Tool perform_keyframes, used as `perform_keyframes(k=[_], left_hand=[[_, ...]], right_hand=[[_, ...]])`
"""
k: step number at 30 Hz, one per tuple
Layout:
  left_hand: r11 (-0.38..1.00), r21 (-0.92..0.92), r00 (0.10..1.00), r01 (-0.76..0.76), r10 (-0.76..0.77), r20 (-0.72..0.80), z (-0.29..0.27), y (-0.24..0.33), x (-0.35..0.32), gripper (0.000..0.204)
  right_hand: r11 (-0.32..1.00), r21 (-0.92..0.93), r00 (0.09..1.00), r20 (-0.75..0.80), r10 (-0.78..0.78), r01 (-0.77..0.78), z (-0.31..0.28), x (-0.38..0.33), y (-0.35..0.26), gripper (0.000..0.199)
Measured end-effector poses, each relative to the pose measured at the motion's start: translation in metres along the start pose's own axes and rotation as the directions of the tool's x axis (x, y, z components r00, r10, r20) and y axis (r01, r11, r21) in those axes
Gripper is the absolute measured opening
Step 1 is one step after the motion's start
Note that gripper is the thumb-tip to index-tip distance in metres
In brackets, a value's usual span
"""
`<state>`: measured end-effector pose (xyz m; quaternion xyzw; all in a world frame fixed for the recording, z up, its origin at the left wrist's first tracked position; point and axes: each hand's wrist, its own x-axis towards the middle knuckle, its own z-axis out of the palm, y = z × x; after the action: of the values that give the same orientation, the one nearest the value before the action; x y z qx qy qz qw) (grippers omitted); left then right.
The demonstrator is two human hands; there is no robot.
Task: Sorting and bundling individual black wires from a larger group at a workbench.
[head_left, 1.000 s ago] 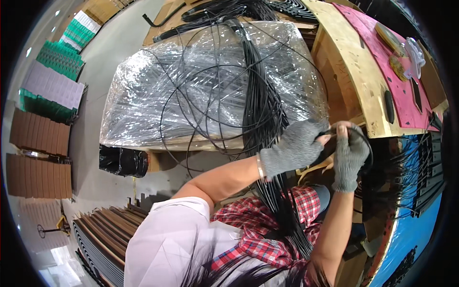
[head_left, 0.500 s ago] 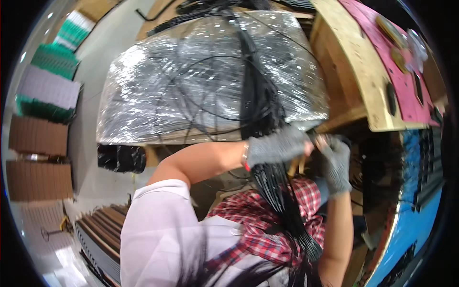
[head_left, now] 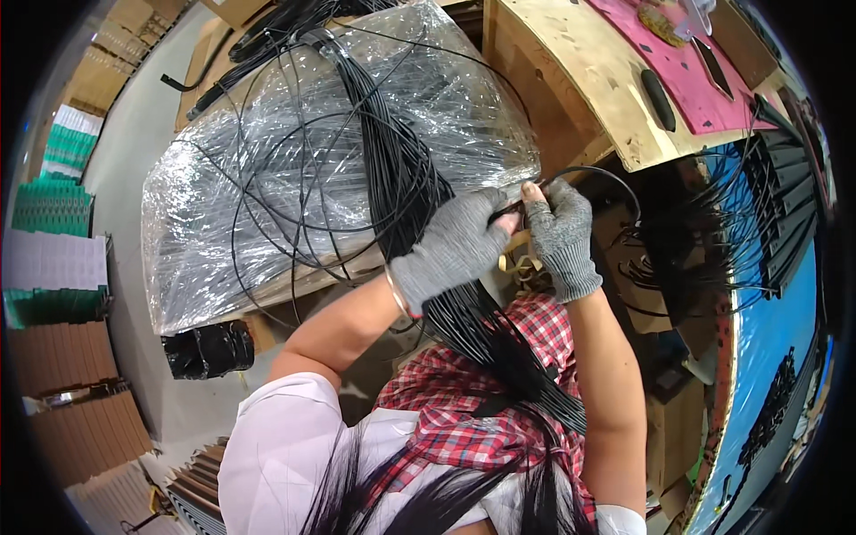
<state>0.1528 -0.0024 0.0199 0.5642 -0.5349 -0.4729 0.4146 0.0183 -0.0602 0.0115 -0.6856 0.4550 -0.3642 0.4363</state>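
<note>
My left hand (head_left: 456,242), in a grey fingerless glove, is closed with its thumb and fingers pinching a thin black cable (head_left: 510,210). Right beside it, my right hand (head_left: 563,236), gloved alike, grips the same cable with the thumb pointing up. From the right hand a cable end (head_left: 615,173) arcs out to the right. A thick bundle of black cables (head_left: 392,165) comes from the far side, passes beneath my left hand and wrist, and lies across my lap over a red plaid cloth (head_left: 437,379). Fingertips partly hide the pinched part.
A plastic-wrapped stack (head_left: 267,169) with loose cable loops on it lies ahead. At the right are a wooden table (head_left: 571,62) with a pink sheet (head_left: 655,53), and a blue surface (head_left: 776,357) bearing black cabled parts (head_left: 785,205). Cardboard stacks (head_left: 62,348) line the left.
The view has turned, shifting the surroundings left and downward. Both hands stay together but sit higher against my lap, and a cable arc now shows right of my right hand.
</note>
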Motion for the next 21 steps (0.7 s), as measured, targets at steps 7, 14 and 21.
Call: perform_keyframes(k=[7, 14, 21], left_hand=[[0.899, 0.418, 0.961, -0.130, 0.012, 0.275, -0.004, -0.009, -0.016, 0.018], [0.937, -0.296, 0.925, 0.187, -0.066, 0.375, 0.002, -0.011, -0.004, 0.032], [0.997, 0.070, 0.790, -0.014, -0.032, 0.613, -0.007, -0.017, -0.007, 0.033]], right_hand=[[0.982, 0.184, 0.896, 0.442, -0.045, -0.041, -0.031, -0.021, 0.005, 0.026], [0.849, 0.506, 0.966, 0.257, 0.021, -0.153, -0.031, -0.041, 0.009, 0.013], [0.668, -0.408, 0.721, 0.631, -0.287, 0.623, -0.046, -0.040, -0.001, 0.015]])
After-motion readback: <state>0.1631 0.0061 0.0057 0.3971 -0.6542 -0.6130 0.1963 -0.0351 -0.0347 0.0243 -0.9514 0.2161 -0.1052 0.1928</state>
